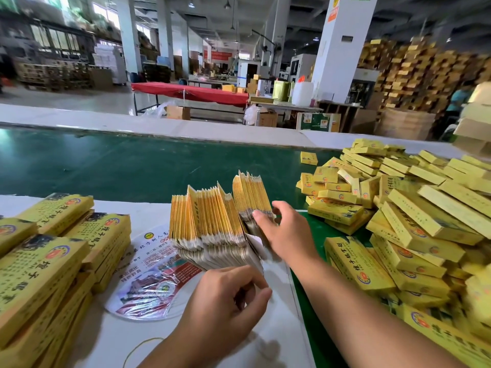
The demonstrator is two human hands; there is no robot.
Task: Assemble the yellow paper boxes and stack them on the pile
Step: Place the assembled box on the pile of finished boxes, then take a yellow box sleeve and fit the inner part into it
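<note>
Yellow paper box blanks [212, 224], still flat, are stood on edge in a fanned bundle at the middle of the white surface [148, 346]. The step in hand is judged to be the picking of one blank, before any folding. The right hand [285, 232] is laid against the right end of the bundle, fingers [259, 216] extended and slightly apart, a fingertip touching the blank edges. The left hand [225, 296] is curled at the near lower corner of the bundle; whether a blank is pinched cannot be told.

The next move calls for one blank to be separated, opened into a sleeve and its flaps tucked. The pile of assembled boxes [414, 221] lies at the right on the green conveyor belt [119, 166].

The left fingertips are hidden by the knuckles. The pile is cut off at the right edge. The print on the blanks cannot be read.
</note>
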